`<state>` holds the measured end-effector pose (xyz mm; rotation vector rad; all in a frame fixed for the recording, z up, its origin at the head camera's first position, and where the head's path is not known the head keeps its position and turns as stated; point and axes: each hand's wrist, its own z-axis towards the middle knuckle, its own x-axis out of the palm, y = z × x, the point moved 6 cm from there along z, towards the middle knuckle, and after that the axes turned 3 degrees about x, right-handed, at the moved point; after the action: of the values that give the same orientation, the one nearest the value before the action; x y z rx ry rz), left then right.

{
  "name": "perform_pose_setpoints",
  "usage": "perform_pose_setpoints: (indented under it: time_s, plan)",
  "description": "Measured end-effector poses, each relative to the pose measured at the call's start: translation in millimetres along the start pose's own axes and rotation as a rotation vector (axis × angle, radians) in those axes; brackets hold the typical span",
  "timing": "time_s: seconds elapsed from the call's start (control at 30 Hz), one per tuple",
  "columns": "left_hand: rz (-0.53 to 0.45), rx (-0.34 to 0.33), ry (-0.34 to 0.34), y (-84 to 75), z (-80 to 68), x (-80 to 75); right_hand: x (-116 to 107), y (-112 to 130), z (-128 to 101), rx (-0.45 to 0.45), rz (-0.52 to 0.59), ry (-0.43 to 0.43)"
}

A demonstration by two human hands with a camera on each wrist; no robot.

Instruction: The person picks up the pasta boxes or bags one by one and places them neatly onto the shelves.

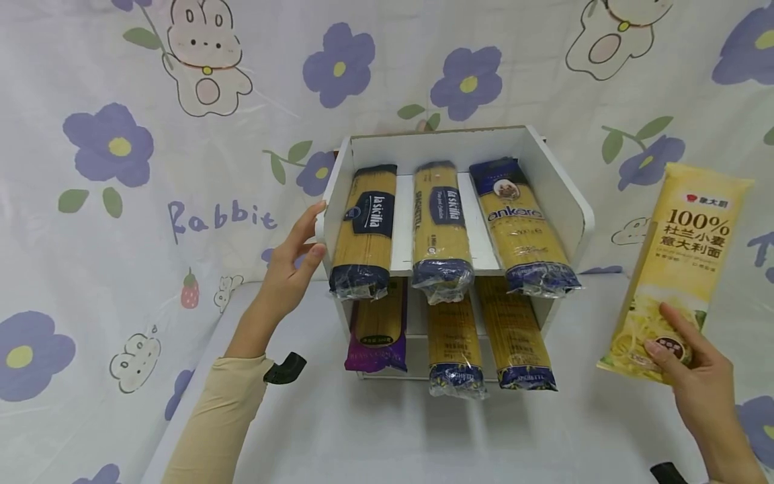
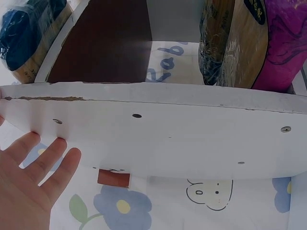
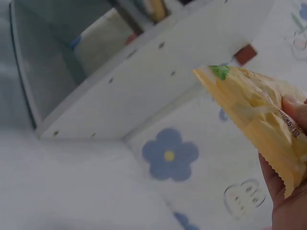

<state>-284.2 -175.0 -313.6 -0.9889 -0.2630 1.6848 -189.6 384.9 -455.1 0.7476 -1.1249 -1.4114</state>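
My left hand [image 1: 289, 275] is at the left side panel [image 2: 168, 136] of a white two-tier shelf, near its front edge. Its fingers are spread and fairly straight against the panel's outer face in the left wrist view. Right of the shelf, my right hand [image 1: 704, 383] holds a yellow pasta packet [image 1: 686, 249] by its lower end, thumb on the printed front. The packet is raised and tilted, its top leaning right. In the right wrist view the same packet [image 3: 259, 115] appears edge-on, with fingers partly out of frame.
On the upper tier lie two La Sicilia spaghetti packs [image 1: 365, 228] [image 1: 441, 228] and an Ankara pack [image 1: 523, 222]. The lower tier holds a purple-ended pack [image 1: 377, 329] and two blue-ended spaghetti packs [image 1: 456, 349] [image 1: 520, 336]. A flowered cloth [image 1: 230, 168] hangs behind.
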Motion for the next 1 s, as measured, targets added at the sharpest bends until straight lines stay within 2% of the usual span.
perform_pose_setpoints:
  time_s: [0.1, 0.33, 0.53, 0.63, 0.77, 0.87, 1.0]
  plan:
    - [0.007, 0.0, -0.003, 0.5, -0.6, 0.0, 13, 19, -1, -0.048, 0.022, -0.012]
    - [0.003, 0.008, -0.006, 1.0, 0.1, 0.3, 38, 60, -5, -0.132, -0.043, -0.029]
    - [0.006, 0.016, -0.007, 1.4, -0.9, 0.3, 51, 79, -10, -0.206, -0.116, 0.067]
    - [0.01, 0.01, -0.006, 2.7, -0.9, 0.6, 57, 87, -12, -0.265, -0.096, 0.138]
    - [0.01, 0.011, -0.005, 2.7, -0.4, 0.8, 64, 98, -13, -0.332, -0.013, 0.247]
    - [0.014, 0.016, -0.005, 1.5, 0.0, 0.5, 70, 104, -14, -0.338, 0.024, 0.299]
    - [0.011, 0.014, -0.002, 2.0, 0.2, 0.5, 78, 114, -16, -0.362, -0.045, 0.358]
